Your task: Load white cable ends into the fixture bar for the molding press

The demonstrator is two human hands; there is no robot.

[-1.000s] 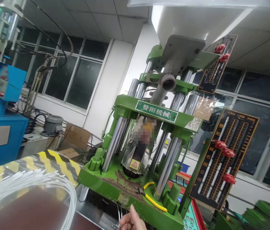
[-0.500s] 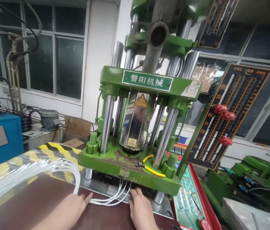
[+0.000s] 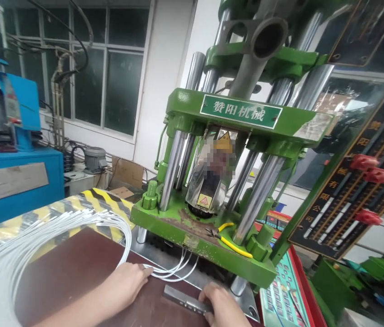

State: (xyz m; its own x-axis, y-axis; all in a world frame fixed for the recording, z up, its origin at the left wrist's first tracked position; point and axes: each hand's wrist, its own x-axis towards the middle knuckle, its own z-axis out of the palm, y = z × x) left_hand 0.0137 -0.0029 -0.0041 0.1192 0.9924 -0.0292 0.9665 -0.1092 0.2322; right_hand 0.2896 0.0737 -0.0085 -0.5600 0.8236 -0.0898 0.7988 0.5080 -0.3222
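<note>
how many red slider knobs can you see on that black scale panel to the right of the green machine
3. Two sit close together on the upper part of the black scale panel: one red knob, a second just below-right. The third is lower down. More may lie beyond the picture's right edge.

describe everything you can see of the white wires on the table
The white wires are a bundle of many thin, flexible strands, plastic-coated by the look of it. They fan across the brown table from the left edge, arc over its yellow-and-black striped border, then curve down and gather under the left hand. A few ends loop on beneath the green press, into its dark gap.
</note>
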